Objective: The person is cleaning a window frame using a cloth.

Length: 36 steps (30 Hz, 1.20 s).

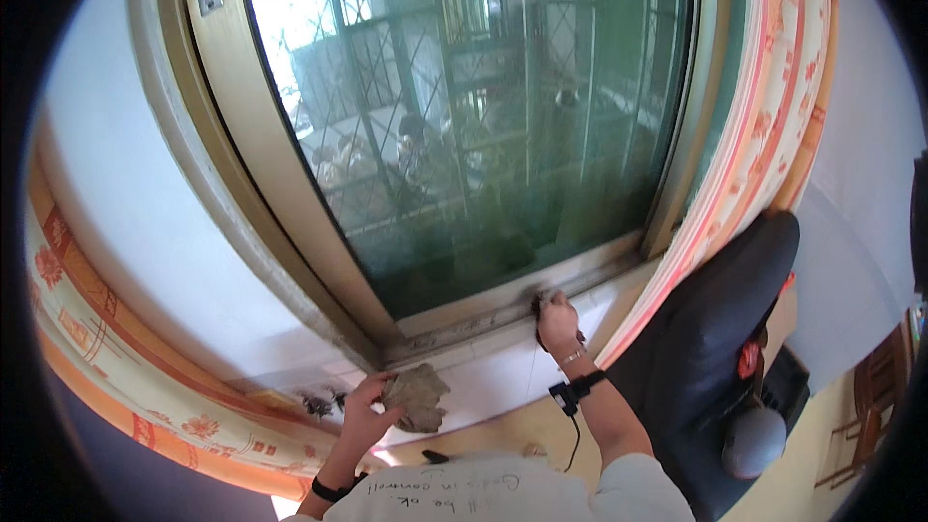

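My left hand (366,409) grips the edge of a crumpled grey-brown rag (417,399) between thumb and fingers, over the left part of the white window sill (500,377). My right hand (560,320) is closed on a dark rag-like thing (539,302), mostly hidden by the fingers. It presses at the lower track (464,331) of the sliding window, near the right end. Above the track stands the green-tinted glass pane (493,159) in its metal frame (290,159). Dirt shows along the track.
A floral curtain (761,123) hangs at the right and another (196,424) at the left. Small dark objects (319,403) lie at the sill's left end. A black leather chair (681,348) stands close on the right, with a grey rounded object (754,442) beside it.
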Available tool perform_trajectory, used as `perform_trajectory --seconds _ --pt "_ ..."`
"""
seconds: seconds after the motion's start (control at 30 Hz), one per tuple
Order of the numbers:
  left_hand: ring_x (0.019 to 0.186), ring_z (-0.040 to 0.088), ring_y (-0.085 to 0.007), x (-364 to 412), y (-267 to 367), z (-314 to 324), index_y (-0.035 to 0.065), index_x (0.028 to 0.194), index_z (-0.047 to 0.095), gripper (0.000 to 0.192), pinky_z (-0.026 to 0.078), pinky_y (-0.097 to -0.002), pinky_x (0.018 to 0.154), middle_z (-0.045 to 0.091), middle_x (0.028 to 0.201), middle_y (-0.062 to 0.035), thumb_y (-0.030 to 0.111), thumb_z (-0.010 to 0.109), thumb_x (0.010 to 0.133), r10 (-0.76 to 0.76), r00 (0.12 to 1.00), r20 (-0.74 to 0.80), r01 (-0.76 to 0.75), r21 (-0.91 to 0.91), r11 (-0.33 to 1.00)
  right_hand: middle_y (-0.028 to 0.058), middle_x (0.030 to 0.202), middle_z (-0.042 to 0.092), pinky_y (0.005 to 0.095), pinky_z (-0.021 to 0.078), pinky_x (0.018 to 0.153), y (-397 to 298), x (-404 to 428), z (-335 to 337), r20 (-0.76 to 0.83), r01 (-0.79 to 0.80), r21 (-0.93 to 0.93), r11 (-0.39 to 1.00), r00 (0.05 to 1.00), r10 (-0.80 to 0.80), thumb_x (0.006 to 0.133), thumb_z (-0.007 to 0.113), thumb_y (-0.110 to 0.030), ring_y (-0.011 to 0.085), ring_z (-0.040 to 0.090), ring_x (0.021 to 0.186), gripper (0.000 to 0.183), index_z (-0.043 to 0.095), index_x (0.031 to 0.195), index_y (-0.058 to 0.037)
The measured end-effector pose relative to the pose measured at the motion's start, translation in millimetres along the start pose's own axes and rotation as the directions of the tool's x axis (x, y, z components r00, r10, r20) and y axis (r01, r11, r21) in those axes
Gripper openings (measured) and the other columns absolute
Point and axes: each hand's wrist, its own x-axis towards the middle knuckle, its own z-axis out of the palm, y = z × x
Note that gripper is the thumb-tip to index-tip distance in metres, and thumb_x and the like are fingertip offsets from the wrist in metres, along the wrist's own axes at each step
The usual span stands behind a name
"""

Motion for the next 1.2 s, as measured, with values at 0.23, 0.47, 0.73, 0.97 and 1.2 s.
perform_trajectory --seconds 0.23,0.47,0.73,0.97,1.2 --pt "0.091 0.064 -0.0204 15 5 37 -0.0011 0.094 0.067 0.033 0.053 -0.0304 0.074 0.063 0.115 -0.0133 0.007 0.075 0.063 0.003 0.997 -0.078 -0.012 -0.113 0.993 0.0272 0.107 0.061 0.0445 0.0494 0.087 118 52 -45 0.159 -0.363 -0.039 0.931 0.917 0.364 0.086 0.055 -0.017 0.0402 0.063 0.094 0.023 0.062 0.102 -0.0013" --pt "0.094 0.063 -0.0196 41 22 61 0.0 0.096 0.068 0.034 0.053 -0.0298 0.075 0.062 0.115 -0.0142 0.006 0.075 0.063 -0.038 0.999 -0.035 0.036 -0.061 0.998 0.0324 0.113 0.055 0.0495 0.0381 0.094 190 119 -43 -0.131 -0.455 0.788 0.415 0.535 0.835 0.093 0.041 -0.032 0.0516 0.05 0.105 0.045 0.05 0.118 0.0038" --pt "0.099 0.062 -0.0207 63 26 63 0.0001 0.095 0.067 0.031 0.053 -0.0304 0.076 0.061 0.118 -0.0134 0.005 0.075 0.065 -0.048 0.996 0.079 0.047 0.014 0.999 0.0207 0.117 0.052 0.0457 0.0396 0.099 191 86 -3 -0.103 -0.459 -0.226 0.859 0.889 0.447 0.084 0.055 -0.03 0.0383 0.044 0.117 0.036 0.07 0.091 0.0019" --pt "0.1 0.062 -0.0209 65 23 53 -0.0008 0.095 0.066 0.031 0.053 -0.0308 0.079 0.06 0.12 -0.0136 0.005 0.076 0.067 -0.016 0.988 0.154 0.015 0.006 1.0 0.0185 0.112 0.055 0.044 0.0431 0.093 203 83 23 -0.184 -0.492 -0.244 0.836 0.869 0.459 0.079 0.058 -0.027 0.0365 0.048 0.112 0.031 0.072 0.085 0.0003" --pt "0.101 0.06 -0.0214 45 -6 21 -0.0029 0.089 0.063 0.027 0.051 -0.0312 0.081 0.061 0.12 -0.0125 0.005 0.075 0.066 -0.009 0.99 0.138 0.019 -0.075 0.997 0.0136 0.107 0.058 0.0399 0.0466 0.088 106 65 16 -0.039 -0.341 -0.329 0.881 0.937 0.348 0.081 0.055 -0.023 0.0323 0.051 0.107 0.028 0.073 0.085 -0.0026"
